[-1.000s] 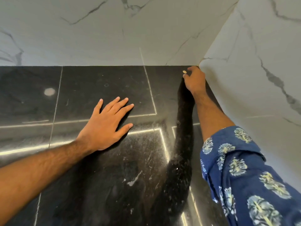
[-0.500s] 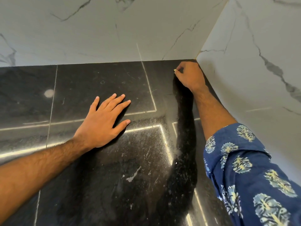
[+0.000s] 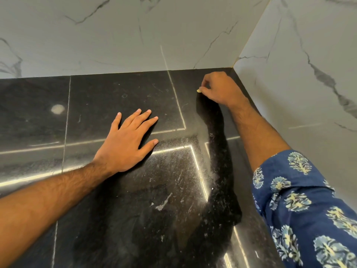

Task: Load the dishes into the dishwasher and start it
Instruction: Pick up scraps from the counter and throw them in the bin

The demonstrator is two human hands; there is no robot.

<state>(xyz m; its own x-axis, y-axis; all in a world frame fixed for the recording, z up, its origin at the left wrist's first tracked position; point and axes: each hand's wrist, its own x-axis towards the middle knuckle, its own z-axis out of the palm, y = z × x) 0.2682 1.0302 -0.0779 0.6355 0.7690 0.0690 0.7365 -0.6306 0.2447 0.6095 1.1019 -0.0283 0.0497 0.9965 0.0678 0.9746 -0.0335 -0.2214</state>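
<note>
One small pale yellowish crumb-like bit (image 3: 198, 90) sits at the fingertips of my right hand (image 3: 219, 89), whose grip is curled round it in a pinch, low over the far right corner of the glossy black stone worktop (image 3: 119, 89). My left hand (image 3: 127, 141) lies flat on that one worktop, all five fingers straight and spread. Two white marble-veined walls (image 3: 135, 35) meet at the corner. One blue floral sleeve (image 3: 301, 200) covers my right upper arm.

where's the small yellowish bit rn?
Head view, upper right of centre: the small yellowish bit is at the fingertips of the right hand, on or just above the black countertop near the marble wall corner.
</note>
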